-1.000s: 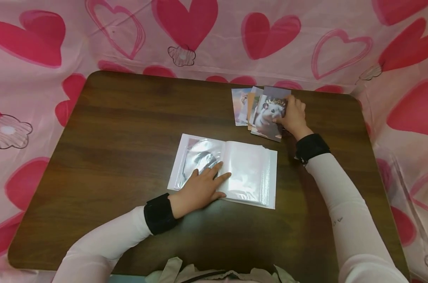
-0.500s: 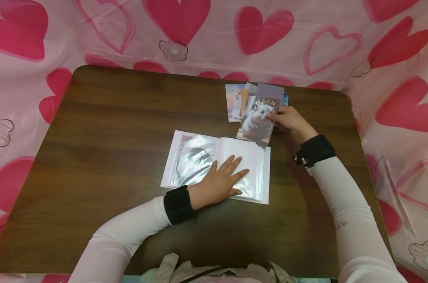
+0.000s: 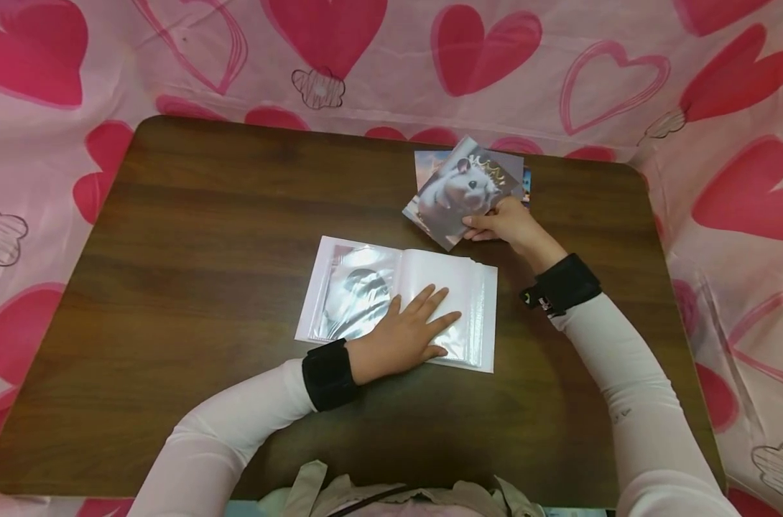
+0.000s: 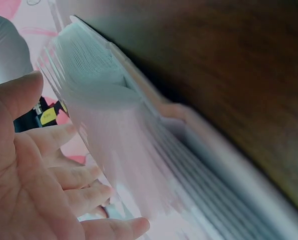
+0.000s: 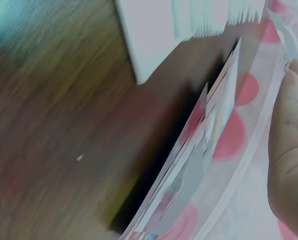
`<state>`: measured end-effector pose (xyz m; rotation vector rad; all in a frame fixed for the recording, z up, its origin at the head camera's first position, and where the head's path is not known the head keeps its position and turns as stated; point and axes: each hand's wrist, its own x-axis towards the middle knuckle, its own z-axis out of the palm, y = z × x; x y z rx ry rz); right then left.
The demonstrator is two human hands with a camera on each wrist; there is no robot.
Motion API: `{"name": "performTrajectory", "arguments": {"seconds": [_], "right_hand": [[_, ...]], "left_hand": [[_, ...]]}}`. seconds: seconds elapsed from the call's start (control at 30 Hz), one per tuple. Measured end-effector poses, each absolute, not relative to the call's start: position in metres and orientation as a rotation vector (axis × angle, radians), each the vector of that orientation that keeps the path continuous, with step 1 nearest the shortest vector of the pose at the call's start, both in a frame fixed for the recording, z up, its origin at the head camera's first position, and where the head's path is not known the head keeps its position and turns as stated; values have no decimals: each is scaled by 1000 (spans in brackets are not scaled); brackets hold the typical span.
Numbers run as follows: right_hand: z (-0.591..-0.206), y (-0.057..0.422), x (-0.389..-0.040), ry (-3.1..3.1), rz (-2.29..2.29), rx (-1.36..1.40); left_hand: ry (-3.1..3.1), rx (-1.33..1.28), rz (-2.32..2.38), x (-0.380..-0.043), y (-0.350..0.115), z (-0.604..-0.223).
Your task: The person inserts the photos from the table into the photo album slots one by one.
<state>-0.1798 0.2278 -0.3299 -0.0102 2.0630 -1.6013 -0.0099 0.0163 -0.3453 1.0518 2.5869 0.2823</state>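
An open photo album point(image 3: 488, 316) with clear pocket pages lies on the table, a picture under the glare in its left pocket. Across its right page my left hand point(image 3: 401, 337) rests with fingers straight and spread. Those fingers show beside the page stack point(image 4: 123, 145) in the left wrist view. My right hand point(image 3: 511, 226) pinches a photo card point(image 3: 450, 197) of a white mouse in a gold crown by its lower right edge. The tilted card overlaps a pile of other cards point(image 3: 511, 164) behind it. In the right wrist view this card pile point(image 5: 184, 165) appears edge-on.
The brown wooden table point(image 3: 204, 208) has rounded corners. A pink cloth with red hearts point(image 3: 485, 50) hangs right behind its far edge and along the sides. Black bands point(image 3: 330, 375) circle both wrists over white sleeves.
My right hand has lifted the mouse card off the pile and turned it from upright to slanted. My left hand has slid right, from the album's middle onto the right page.
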Motion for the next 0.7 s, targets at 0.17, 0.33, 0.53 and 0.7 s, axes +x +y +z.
{"name": "performTrajectory", "arguments": {"seconds": [0.17,0.33,0.53,0.7], "right_hand": [[-330,227,-178,2074,-1569,4],[-329,230,-179,2063,-1557,14],[-332,231,-178,2066,-1585,6],[-329,231,-176,2033,-1582,23]], "left_hand": [[2588,1054,291,-11,16,-345],[2591,1071,283,-10,16,-346],[2601,1079,263,-10,16,-349],[2598,1076,256,-10,16,-350]]}}
